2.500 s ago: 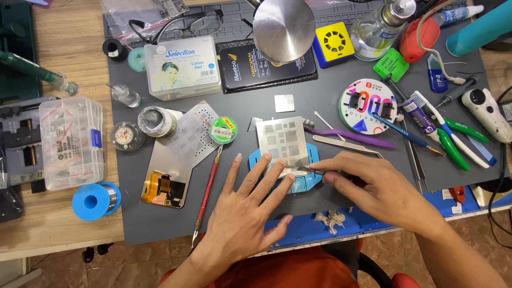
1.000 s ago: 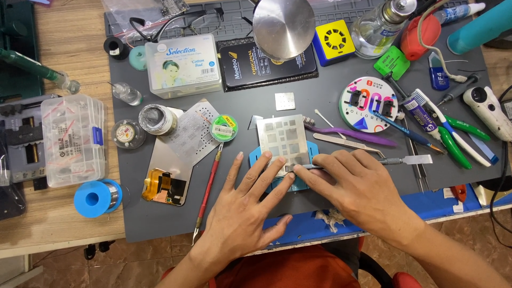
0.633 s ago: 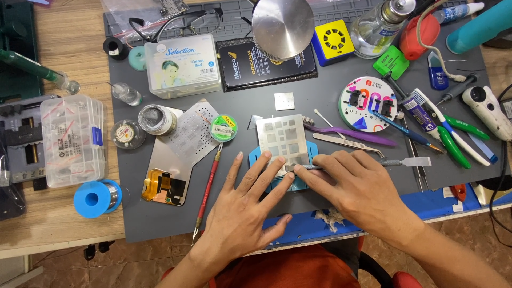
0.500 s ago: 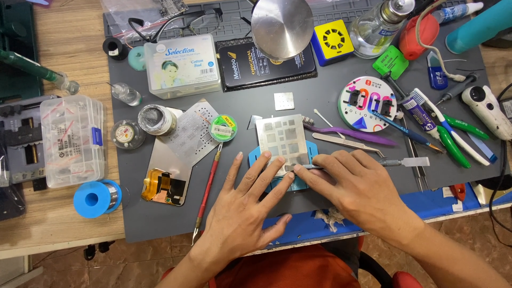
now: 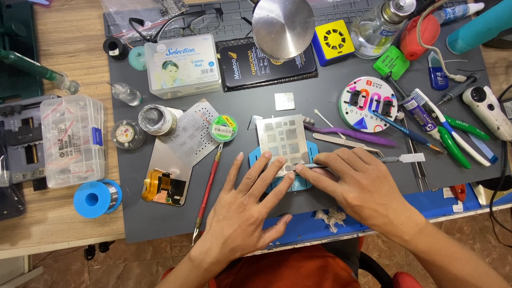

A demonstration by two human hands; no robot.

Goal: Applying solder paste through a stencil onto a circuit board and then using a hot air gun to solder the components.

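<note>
A: Since earlier, the right hand point(image 5: 368, 186) has drawn its metal spatula point(image 5: 373, 161) leftward. Containers?

B: Clear compartment box point(image 5: 72, 140) holds small parts. Left hand point(image 5: 248, 210), fingers spread, presses the stencil plate point(image 5: 282, 140) mid-mat; right pinches the spatula. Front mat point(image 5: 160, 218) edge open.

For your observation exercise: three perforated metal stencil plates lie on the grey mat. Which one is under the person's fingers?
The square stencil on the blue holder: left hand presses it; the others lie untouched.
</note>
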